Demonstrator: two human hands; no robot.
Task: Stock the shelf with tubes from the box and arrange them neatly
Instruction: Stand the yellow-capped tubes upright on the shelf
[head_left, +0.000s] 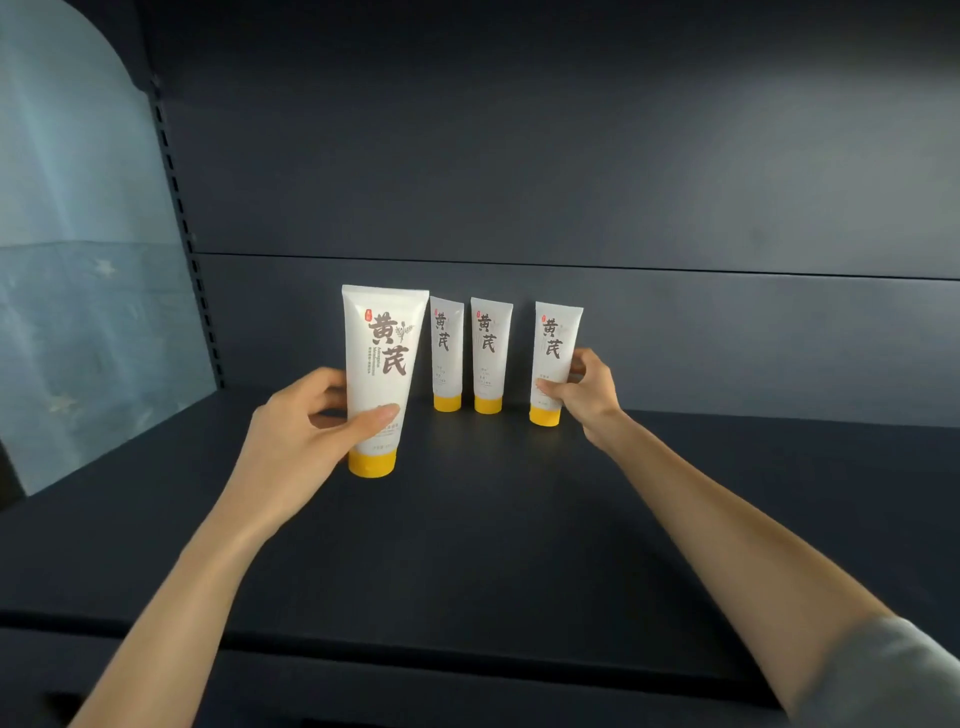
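Several white tubes with yellow caps stand cap-down on the dark shelf (493, 530). My left hand (306, 426) grips the nearest tube (379, 358), which stands upright in front of the row, at its left. Two tubes stand free against the back panel, one (447, 353) beside the other (489, 353). My right hand (587, 395) pinches the lower part of the rightmost tube (556, 348), which stands a little forward of the two middle ones. The box is not in view.
The shelf's dark back panel (571, 182) rises behind the tubes. A slotted upright (187, 249) runs down the left side, with a pale blue wall (78, 291) beyond it. The shelf's front edge (467, 639) lies below my forearms.
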